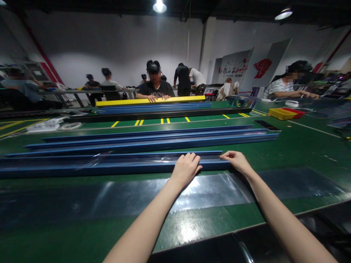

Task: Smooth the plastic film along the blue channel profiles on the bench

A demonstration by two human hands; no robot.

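The left grip (188, 168) curls over and holds the blue channel (131, 169), probably to steady it; the right grip (236, 160) looks nearly pinched at the channel's right end, though I cannot tell if anything is between its fingers. Left of the left grip, clear film (161, 160) lies inside the channel; nearer than both, a clear sheet (203, 193) lies on the counter (301, 153). Far beyond, red lettering (238, 68) is too blurred to read
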